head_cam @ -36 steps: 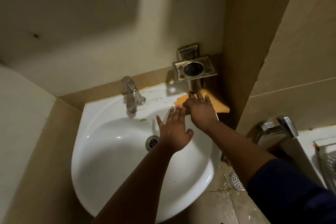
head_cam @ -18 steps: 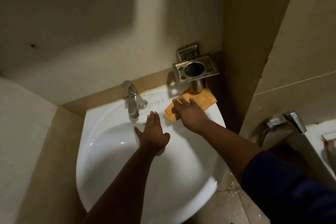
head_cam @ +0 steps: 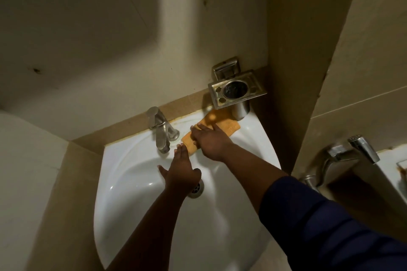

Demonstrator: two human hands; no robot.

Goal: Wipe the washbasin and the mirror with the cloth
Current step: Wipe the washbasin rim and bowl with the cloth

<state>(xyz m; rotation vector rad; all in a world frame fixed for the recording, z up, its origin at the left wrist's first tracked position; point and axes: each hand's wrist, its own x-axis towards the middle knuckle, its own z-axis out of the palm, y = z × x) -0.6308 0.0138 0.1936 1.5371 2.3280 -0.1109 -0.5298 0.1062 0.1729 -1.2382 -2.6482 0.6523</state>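
My right hand [head_cam: 211, 141] lies flat, fingers straight, pressing the orange cloth [head_cam: 222, 126] onto the back ledge of the white basin [head_cam: 136, 215], between the tap [head_cam: 161, 131] and the steel holder [head_cam: 236, 90] on the wall. My left hand [head_cam: 181, 171] is spread flat with fingers straight and holds nothing; its fingertips reach the cloth's near end, just beside the tap, and the palm partly covers the drain [head_cam: 197, 189]. A 2nd tap [head_cam: 350, 152] shows at far right.
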